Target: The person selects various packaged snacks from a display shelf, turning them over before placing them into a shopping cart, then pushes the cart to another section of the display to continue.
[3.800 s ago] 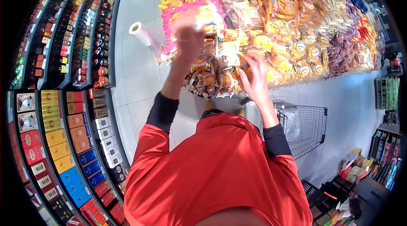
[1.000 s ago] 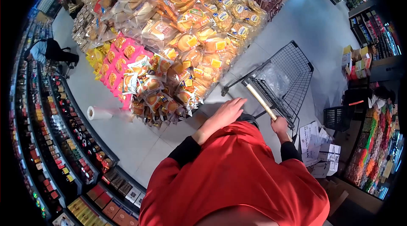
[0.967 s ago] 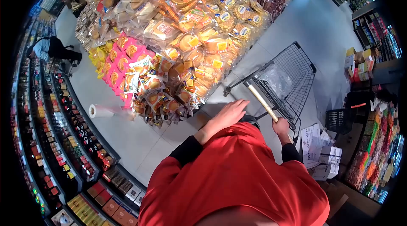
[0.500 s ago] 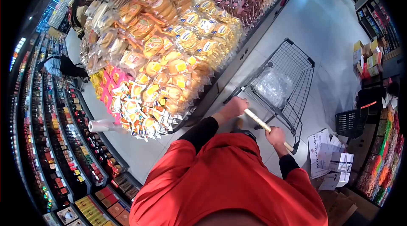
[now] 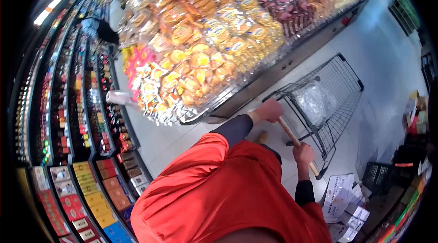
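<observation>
Both of my hands grip the pale bar handle (image 5: 289,132) of a dark wire shopping cart (image 5: 341,95). My left hand (image 5: 270,110) is wrapped round the handle's upper left end, while my right hand (image 5: 304,153) closes round it lower down, near the right end. Inside the cart basket lies a crumpled bundle of clear plastic (image 5: 315,101); what it wraps, if anything, I cannot make out. Left of the cart, close to my left hand, runs a display counter (image 5: 255,97) heaped with packaged breads and snacks (image 5: 196,63).
Shelves of small goods (image 5: 68,101) curve along the left, with boxed items (image 5: 98,197) at the lower left. A plastic bag roll (image 5: 119,97) sticks out by the counter. On the right are flattened cartons (image 5: 340,195) and a black basket (image 5: 377,178). A person (image 5: 98,29) stands far left.
My view has swung, so the counter, cart and shelves sit further right and the counter higher up. Both hands keep their hold on the cart handle.
</observation>
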Action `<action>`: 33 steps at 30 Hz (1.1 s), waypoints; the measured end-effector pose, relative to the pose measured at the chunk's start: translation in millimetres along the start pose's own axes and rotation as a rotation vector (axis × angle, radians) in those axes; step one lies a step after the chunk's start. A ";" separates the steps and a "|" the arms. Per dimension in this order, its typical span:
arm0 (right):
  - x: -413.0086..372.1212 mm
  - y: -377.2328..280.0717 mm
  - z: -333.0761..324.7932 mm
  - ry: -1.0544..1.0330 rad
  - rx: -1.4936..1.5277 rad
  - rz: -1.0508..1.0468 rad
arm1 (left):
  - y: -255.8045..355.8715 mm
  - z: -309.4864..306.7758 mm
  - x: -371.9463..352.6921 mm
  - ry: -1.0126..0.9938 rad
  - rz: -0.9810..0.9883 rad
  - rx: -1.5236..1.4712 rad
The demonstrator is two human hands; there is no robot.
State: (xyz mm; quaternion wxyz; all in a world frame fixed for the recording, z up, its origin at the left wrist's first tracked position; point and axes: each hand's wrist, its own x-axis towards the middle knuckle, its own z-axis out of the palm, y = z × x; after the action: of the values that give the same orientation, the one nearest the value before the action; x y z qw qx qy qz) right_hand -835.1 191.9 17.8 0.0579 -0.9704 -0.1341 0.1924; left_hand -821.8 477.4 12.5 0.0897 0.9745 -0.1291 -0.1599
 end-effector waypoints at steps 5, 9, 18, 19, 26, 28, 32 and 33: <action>16.0 16.3 5.0 -0.013 0.006 0.007 | -1.9 0.0 17.0 0.005 0.014 0.048; 26.6 17.2 4.6 -0.026 0.018 -0.015 | -7.4 -3.1 26.9 -0.028 0.017 0.069; 59.4 14.1 -6.2 0.043 -0.022 -0.002 | -29.9 -13.9 63.1 -0.030 0.044 0.031; 64.4 12.8 -8.4 0.041 -0.006 -0.006 | -33.5 -15.5 67.4 0.005 0.058 0.039; 119.8 10.4 -24.9 0.085 -0.014 0.020 | -66.4 -37.0 129.1 -0.039 0.100 -0.005; 140.7 11.3 -27.1 0.105 -0.013 0.025 | -76.3 -46.0 146.2 -0.021 0.131 0.002; 173.3 14.2 -36.3 0.133 0.019 0.041 | -95.2 -50.9 186.8 0.010 0.167 0.000; 180.3 13.9 -40.7 0.135 0.022 0.038 | -98.6 -51.2 196.0 0.050 0.177 -0.019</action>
State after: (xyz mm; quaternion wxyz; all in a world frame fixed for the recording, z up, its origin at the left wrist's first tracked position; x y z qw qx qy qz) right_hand -655.5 227.1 -11.6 0.0739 -0.9828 -0.1095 0.1290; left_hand -603.3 523.0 -17.5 0.1161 0.9621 -0.2108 -0.1283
